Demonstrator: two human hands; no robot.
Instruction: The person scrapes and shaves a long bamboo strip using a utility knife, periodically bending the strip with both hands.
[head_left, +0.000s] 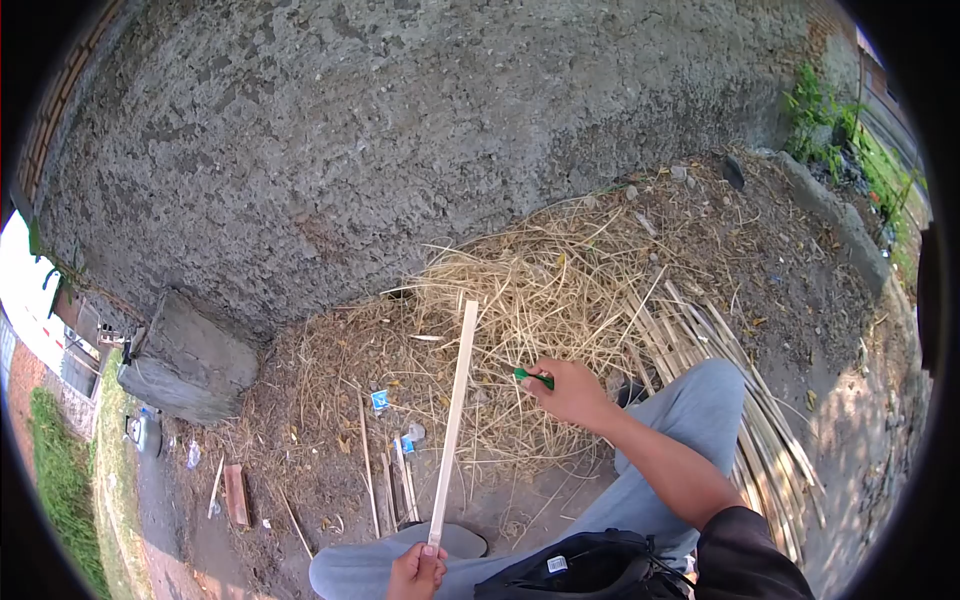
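My left hand (418, 572) is closed around the lower end of a long, flat, pale strip (455, 420), which looks like bamboo or wood and stands upright in view. To its right, my right hand (567, 391) is closed on a small tool with a green handle (535, 379); whatever the tool has beyond the handle is too small to make out. The tool and the strip are apart. Behind both hands lies a heap of thin, curled shavings (520, 300) on the ground.
Long split strips (765, 430) lie on the ground at the right, beside my bent leg. A rough grey wall (400, 130) rises behind the heap. At the left are a concrete block (190, 360) and a brick (237, 495). A black bag (580, 565) rests at my lap.
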